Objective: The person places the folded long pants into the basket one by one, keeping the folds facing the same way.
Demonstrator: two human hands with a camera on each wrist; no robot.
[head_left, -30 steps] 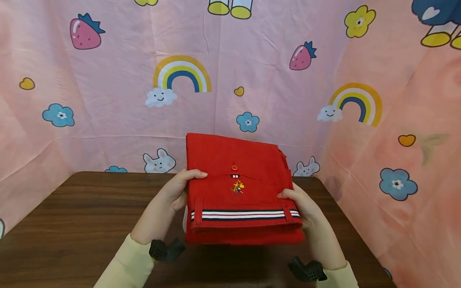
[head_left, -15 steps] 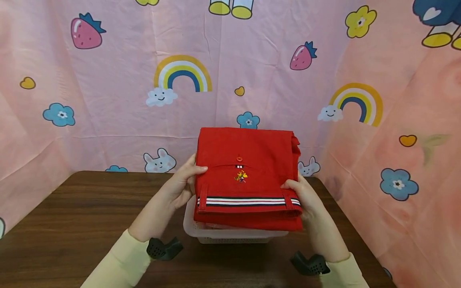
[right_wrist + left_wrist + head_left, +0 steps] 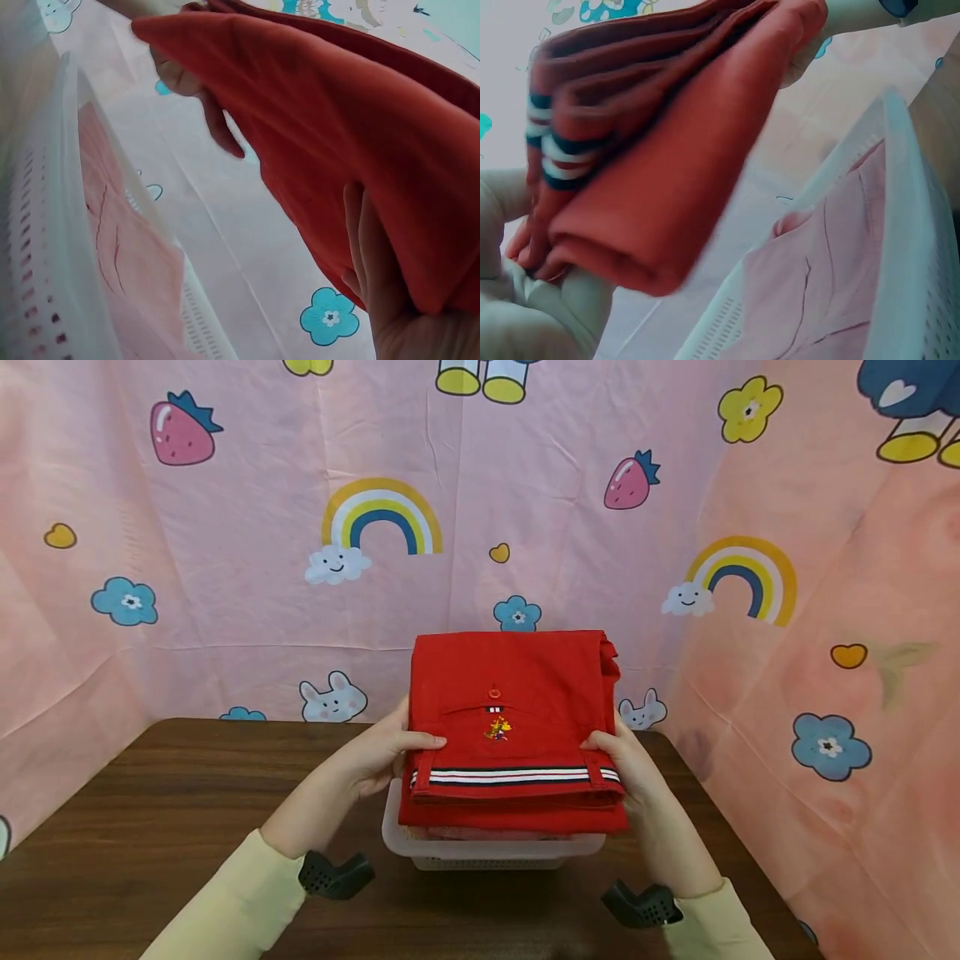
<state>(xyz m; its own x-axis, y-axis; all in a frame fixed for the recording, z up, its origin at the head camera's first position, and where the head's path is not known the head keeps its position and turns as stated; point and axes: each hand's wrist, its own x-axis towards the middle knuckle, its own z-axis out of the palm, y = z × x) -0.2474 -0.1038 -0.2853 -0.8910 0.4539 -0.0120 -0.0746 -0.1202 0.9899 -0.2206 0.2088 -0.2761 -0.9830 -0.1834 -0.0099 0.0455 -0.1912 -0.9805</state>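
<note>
Holding the folded red garment (image 3: 510,727) just above the white basket (image 3: 487,852), left hand (image 3: 378,756) and right hand (image 3: 626,764) each clamp a side edge, thumbs on top; it's soft, light, floppy, so probably best supported underneath near the striped band.

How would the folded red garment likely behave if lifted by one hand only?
The red garment is soft layered cloth, so it would probably sag and unfold; both the left hand and right hand support its sides. It looks light. Its far layers already splay open.
</note>
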